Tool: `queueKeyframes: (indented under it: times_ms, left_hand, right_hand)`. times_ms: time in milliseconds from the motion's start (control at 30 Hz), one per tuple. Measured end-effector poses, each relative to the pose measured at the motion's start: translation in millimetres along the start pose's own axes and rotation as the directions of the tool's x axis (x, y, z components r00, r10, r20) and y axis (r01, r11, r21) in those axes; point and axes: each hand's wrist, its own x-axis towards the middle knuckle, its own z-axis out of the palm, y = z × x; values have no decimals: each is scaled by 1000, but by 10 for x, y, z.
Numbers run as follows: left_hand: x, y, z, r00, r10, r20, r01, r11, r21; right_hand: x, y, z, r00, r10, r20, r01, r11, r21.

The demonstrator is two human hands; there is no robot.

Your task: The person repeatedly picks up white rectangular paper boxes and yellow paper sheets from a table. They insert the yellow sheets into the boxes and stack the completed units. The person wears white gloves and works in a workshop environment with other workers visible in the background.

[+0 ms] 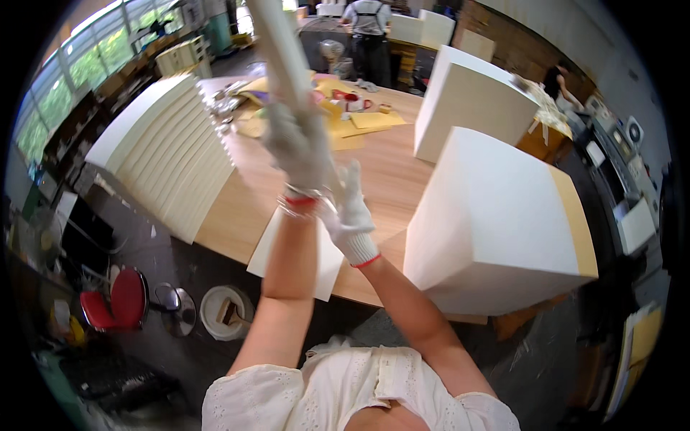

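Both my hands wear white knit gloves with red cuffs. My left hand (296, 147) is raised over the table and closed around a long, pale, stick-like piece (279, 47). Motion smears this piece, so its exact kind cannot be made out; it rises past the top edge of the picture. Lower and to the right, my right hand (352, 208) has its fingers stretched upward, close beside the lower end of the held piece. Beneath my forearms a white sheet (329, 267) lies at the table's near edge.
On the wooden table (392, 169), tall white paper stacks (514, 208) stand right, and a fanned stack (162, 154) stands left. Yellow sheets (370, 121) and a red-and-white cup (356, 104) lie farther back. A bucket (224, 312) and red chair (118, 302) are lower left. Two people work beyond.
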Motion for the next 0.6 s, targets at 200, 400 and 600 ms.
queueKeyframes:
  times_ms: [200,400,600]
  left_hand:
    - [-930,-265,-68,957,206,204,-220,974,48]
    - [-1549,-915,-224,736,-282,616,203,959,197]
    - [-1644,-2498,-2201,507,-753,419,292,607,739]
  right_hand:
    - [-1659,1565,-56,743,445,499,-668,451,592]
    - [-2308,1839,259,646,548,531,-742,286,606]
    - [-1975,1185,506,200,908,367,-978,161,132]
